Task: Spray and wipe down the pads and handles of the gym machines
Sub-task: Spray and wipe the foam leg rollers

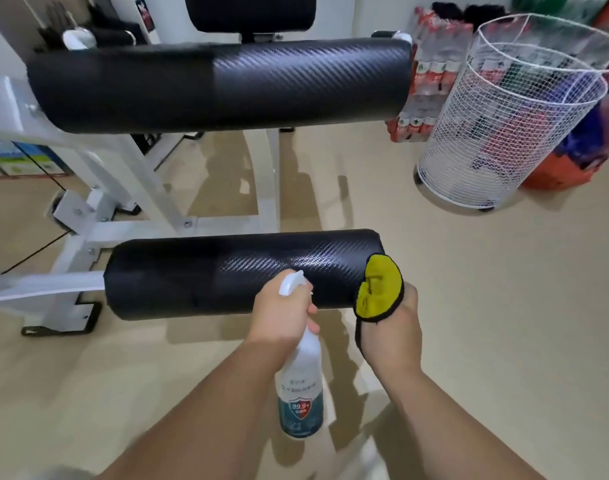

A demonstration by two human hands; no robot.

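While a white wire basket (504,133) stands on the floor to the right, well apart from the machine, the white frame (123,188) carries an upper roller pad (220,84) and a lower roller pad (227,271). Basket contents are too blurred to identify. The cloth hides the right fingers. The left hand (282,313) grips the spray bottle (301,382) at its neck, nozzle just beside the lower pad. The right hand (393,330) holds the yellow cloth (379,289) at that pad's right end.

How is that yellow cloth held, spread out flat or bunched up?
Bunched up. The right hand grips the cloth in a creased wad, its black edge curling round, by the end of the lower pad.
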